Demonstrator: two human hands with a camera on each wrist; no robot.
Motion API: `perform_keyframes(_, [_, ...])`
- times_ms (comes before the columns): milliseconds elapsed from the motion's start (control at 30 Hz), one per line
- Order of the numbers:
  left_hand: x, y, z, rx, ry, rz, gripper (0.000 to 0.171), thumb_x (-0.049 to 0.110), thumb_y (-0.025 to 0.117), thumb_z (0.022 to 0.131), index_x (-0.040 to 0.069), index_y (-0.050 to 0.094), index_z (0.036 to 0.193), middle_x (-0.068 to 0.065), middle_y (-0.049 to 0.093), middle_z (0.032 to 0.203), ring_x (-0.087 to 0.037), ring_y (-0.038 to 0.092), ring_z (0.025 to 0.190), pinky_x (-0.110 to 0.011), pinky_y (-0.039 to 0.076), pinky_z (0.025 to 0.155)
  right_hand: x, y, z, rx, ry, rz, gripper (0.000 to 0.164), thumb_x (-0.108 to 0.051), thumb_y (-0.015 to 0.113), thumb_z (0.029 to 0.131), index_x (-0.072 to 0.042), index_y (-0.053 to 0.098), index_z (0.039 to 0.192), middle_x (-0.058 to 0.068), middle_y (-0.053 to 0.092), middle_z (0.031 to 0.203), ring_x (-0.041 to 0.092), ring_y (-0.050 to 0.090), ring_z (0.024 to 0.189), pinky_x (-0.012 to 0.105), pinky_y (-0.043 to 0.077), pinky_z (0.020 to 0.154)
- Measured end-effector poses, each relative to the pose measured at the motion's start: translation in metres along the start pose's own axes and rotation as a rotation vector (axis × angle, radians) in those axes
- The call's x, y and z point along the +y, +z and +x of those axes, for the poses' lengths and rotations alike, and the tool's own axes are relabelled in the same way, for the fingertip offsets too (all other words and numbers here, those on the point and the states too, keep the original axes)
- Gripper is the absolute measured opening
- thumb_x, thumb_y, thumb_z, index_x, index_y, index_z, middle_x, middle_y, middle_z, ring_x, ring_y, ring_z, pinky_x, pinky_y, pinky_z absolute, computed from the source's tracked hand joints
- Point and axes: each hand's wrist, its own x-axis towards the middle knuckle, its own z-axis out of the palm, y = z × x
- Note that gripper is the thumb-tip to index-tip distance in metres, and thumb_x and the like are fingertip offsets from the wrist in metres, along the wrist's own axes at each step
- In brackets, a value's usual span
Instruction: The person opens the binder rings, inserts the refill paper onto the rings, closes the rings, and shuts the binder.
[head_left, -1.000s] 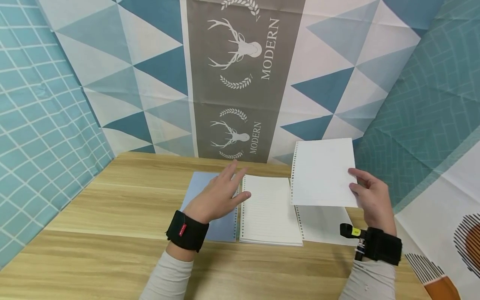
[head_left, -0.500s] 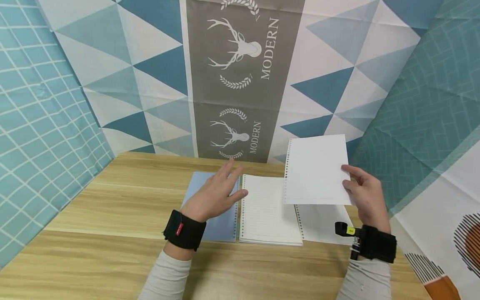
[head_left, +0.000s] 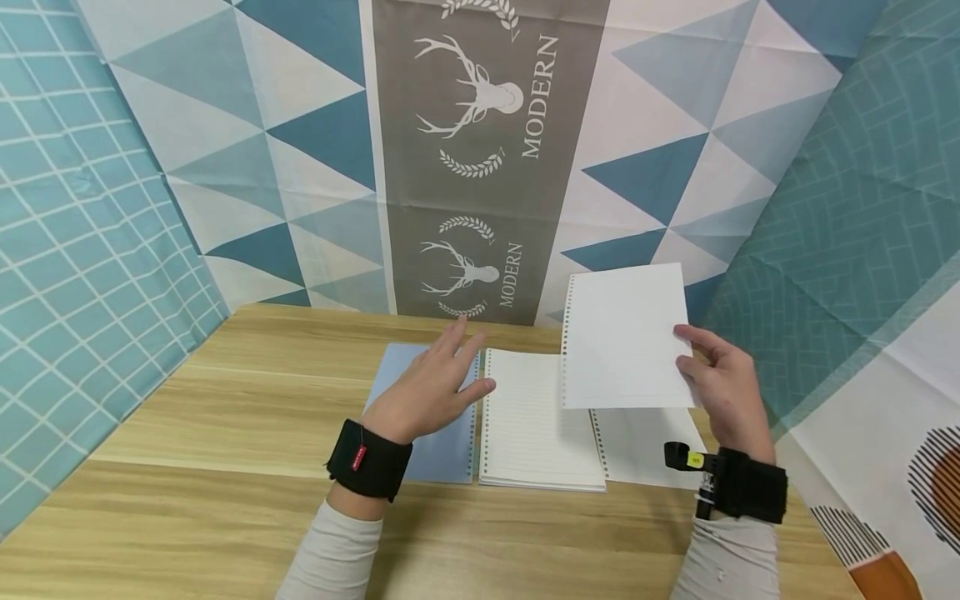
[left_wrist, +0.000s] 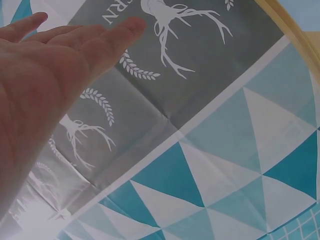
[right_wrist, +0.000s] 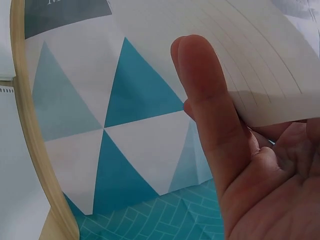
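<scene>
My right hand (head_left: 726,390) pinches a white loose-leaf sheet (head_left: 626,337) by its right edge, thumb on one face and fingers behind. The sheet is raised and tilted up, punched holes along its left side. In the right wrist view, ruled lines show on the sheet (right_wrist: 260,65) near the thumb. My left hand (head_left: 427,387), fingers straight and spread, hovers over a blue punched cover sheet (head_left: 450,454) and holds nothing. Between the hands lies a stack of ruled loose-leaf paper (head_left: 536,425). Another white punched sheet (head_left: 648,442) lies to its right, partly hidden by the raised one.
The wooden table (head_left: 225,467) extends left and in front of the papers. Behind it hangs a patterned cloth (head_left: 480,208) with deer heads and triangles. A tiled blue cloth (head_left: 97,208) borders the left, a teal one (head_left: 847,233) the right.
My right hand has moved left and slightly up with the sheet, which now overlaps the ruled stack more. The left hand shifted slightly left, then stayed still.
</scene>
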Motion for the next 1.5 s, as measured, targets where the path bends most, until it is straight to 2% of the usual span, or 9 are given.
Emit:
perform_keyframes(300, [-0.001, -0.001, 0.0, -0.002, -0.01, -0.002, 0.072, 0.048, 0.052, 0.104, 0.015, 0.025, 0.163, -0.012, 0.005, 0.173, -0.033, 0.012, 0.16, -0.064, 0.026, 0.121, -0.005, 0.003, -0.002, -0.023, -0.038, 0.012, 0.048, -0.015, 0.047, 0.107, -0.011, 0.043, 0.155, 0.017, 0.03, 0.166, 0.034, 0.043, 0.134, 0.004, 0.047, 0.083])
perform_keyframes(367, [-0.001, -0.001, 0.0, -0.001, -0.013, -0.005, 0.072, 0.048, 0.052, 0.104, 0.015, 0.025, 0.163, -0.012, 0.005, 0.173, -0.033, 0.013, 0.16, -0.065, 0.026, 0.121, -0.006, 0.004, -0.003, -0.025, -0.044, 0.001, 0.048, -0.015, 0.047, 0.107, -0.011, 0.043, 0.155, 0.016, 0.03, 0.166, 0.034, 0.04, 0.138, 0.007, 0.049, 0.088])
perform_keyframes(500, [-0.002, -0.001, 0.0, 0.004, -0.009, -0.006, 0.072, 0.047, 0.053, 0.104, 0.014, 0.026, 0.162, -0.013, 0.006, 0.173, -0.034, 0.014, 0.16, -0.065, 0.027, 0.12, -0.008, 0.006, -0.003, -0.028, -0.053, -0.018, 0.048, -0.016, 0.047, 0.107, -0.012, 0.044, 0.155, 0.014, 0.031, 0.166, 0.034, 0.034, 0.144, 0.025, 0.05, 0.105])
perform_keyframes(600, [-0.002, -0.001, 0.0, 0.006, -0.005, -0.005, 0.072, 0.047, 0.052, 0.104, 0.013, 0.026, 0.162, -0.013, 0.007, 0.173, -0.034, 0.014, 0.16, -0.065, 0.027, 0.12, -0.008, 0.007, -0.003, -0.031, -0.063, -0.028, 0.048, -0.017, 0.047, 0.108, -0.013, 0.043, 0.155, 0.014, 0.031, 0.166, 0.035, 0.035, 0.145, 0.03, 0.049, 0.109])
perform_keyframes(767, [-0.003, -0.001, 0.001, 0.008, 0.0, -0.004, 0.072, 0.047, 0.052, 0.104, 0.013, 0.027, 0.162, -0.014, 0.006, 0.173, -0.034, 0.014, 0.16, -0.064, 0.028, 0.12, -0.009, 0.008, -0.004, -0.037, -0.087, -0.003, 0.047, -0.015, 0.047, 0.107, -0.012, 0.044, 0.154, 0.015, 0.034, 0.164, 0.035, 0.036, 0.145, 0.009, 0.049, 0.09])
perform_keyframes(867, [-0.003, -0.001, 0.001, 0.008, 0.004, -0.002, 0.072, 0.046, 0.053, 0.104, 0.012, 0.027, 0.162, -0.015, 0.006, 0.173, -0.034, 0.015, 0.159, -0.064, 0.028, 0.12, -0.01, 0.009, -0.004, -0.042, -0.099, 0.023, 0.047, -0.014, 0.047, 0.107, -0.01, 0.045, 0.154, 0.016, 0.036, 0.164, 0.036, 0.037, 0.143, 0.004, 0.045, 0.082])
perform_keyframes(1000, [-0.002, -0.001, 0.0, 0.006, 0.003, 0.001, 0.072, 0.046, 0.053, 0.104, 0.012, 0.026, 0.162, -0.015, 0.006, 0.172, -0.035, 0.015, 0.159, -0.064, 0.029, 0.12, -0.011, 0.011, -0.004, -0.049, -0.097, 0.037, 0.047, -0.013, 0.046, 0.107, -0.01, 0.044, 0.154, 0.016, 0.036, 0.163, 0.034, 0.041, 0.139, 0.004, 0.047, 0.081])
perform_keyframes(1267, [-0.002, 0.001, 0.001, -0.008, -0.008, -0.002, 0.073, 0.045, 0.054, 0.104, 0.013, 0.024, 0.163, -0.015, 0.005, 0.173, -0.034, 0.012, 0.16, -0.063, 0.027, 0.121, -0.014, 0.013, -0.004, -0.058, -0.062, 0.037, 0.049, -0.018, 0.047, 0.107, -0.013, 0.043, 0.156, 0.013, 0.035, 0.164, 0.032, 0.046, 0.136, 0.009, 0.05, 0.09])
perform_keyframes(1500, [-0.001, 0.003, 0.001, -0.026, -0.01, 0.002, 0.073, 0.047, 0.052, 0.104, 0.013, 0.024, 0.163, -0.014, 0.002, 0.173, -0.034, 0.008, 0.161, -0.064, 0.026, 0.121, -0.018, 0.015, -0.004, -0.074, -0.104, 0.002, 0.047, -0.014, 0.047, 0.107, -0.011, 0.044, 0.155, 0.011, 0.033, 0.166, 0.035, 0.043, 0.139, 0.01, 0.05, 0.09])
